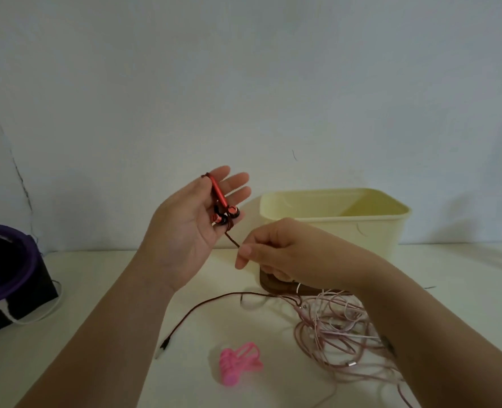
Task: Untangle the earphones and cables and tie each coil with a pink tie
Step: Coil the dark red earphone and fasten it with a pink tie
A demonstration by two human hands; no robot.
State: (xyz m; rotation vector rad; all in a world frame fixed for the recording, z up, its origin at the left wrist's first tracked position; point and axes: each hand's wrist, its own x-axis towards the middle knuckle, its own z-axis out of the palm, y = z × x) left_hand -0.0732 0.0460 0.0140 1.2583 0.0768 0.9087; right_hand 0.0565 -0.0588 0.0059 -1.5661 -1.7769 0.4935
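1. From where I stand, the left hand (182,228) is raised with the palm toward the person and the fingers straight and a little apart. The red earphones (224,206) lie against those fingers. I cannot tell whether the thumb pins them.
2. The right hand (273,248) is just beside and below it, with thumb and forefinger pinched on the dark cord (202,304) a little way under the buds. The other fingers are curled in.
3. The rest of the cord drops behind the right hand and runs across the table (96,334). Its plug (163,345) lies near the left forearm.
4. Where the cord leaves the hand it passes right by the pink cables (335,328), which sit in a loose tangle under the right forearm. It looks as if winding is only starting, so the cord could snag there and drag the tangle along.
5. The earphones have little holding them that I can see. A sharp tug from the right hand could pull them off the fingers, or slide any loops off the fingertips.
6. The ties (239,363) lie in a heap near the front edge, between the arms. Reaching for one means freeing a hand, and the coil could spring open.
7. The right forearm hangs over the tangle, so it could sweep cables toward the tub (385,228).
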